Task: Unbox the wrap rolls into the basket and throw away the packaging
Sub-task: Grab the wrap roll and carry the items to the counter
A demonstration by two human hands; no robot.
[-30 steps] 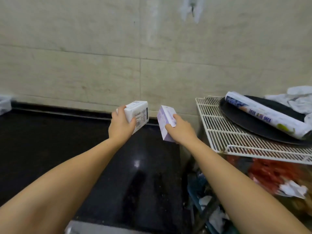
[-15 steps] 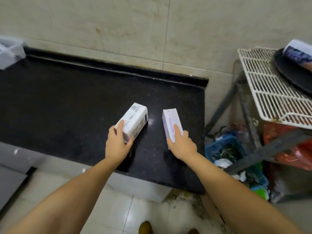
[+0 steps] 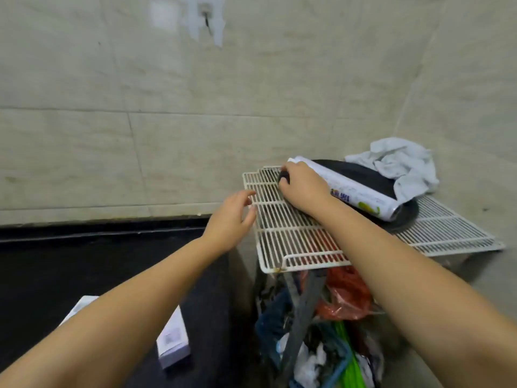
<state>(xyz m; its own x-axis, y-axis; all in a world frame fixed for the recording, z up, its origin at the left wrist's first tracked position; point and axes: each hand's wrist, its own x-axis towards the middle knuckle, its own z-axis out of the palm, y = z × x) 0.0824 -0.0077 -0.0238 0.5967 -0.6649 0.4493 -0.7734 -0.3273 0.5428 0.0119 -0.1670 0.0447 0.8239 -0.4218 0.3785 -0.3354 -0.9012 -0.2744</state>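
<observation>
My right hand is closed around the near end of the wrapped roll, which lies across the black pan on the white wire rack. My left hand is loose and holds nothing, fingers spread, just beside the rack's near left corner.

The step in hand, as I judge it, is taking this roll off the pan. To do it well, I want a firm wrap of the fingers round the end, since the plastic sleeve looks slick and the roll is long, so its far end will dip if I lift from 1 end alone. Bringing my free left hand under the middle should steady it. I should lift straight up so the pan does not slide on the wires, and keep clear of the crumpled cloth that rests against the pan's far edge.

Counting, largest first: 1 dark counter, 1 wire rack, 1 pan, 1 cloth, 1 wrapped roll, and 2 small white boxes lying on the counter near my left forearm, 1 of them mostly hidden by it. Below the rack is 1 blue bin of mixed rubbish, a likely place for the packaging. I cannot see any basket for the rolls from here.
</observation>
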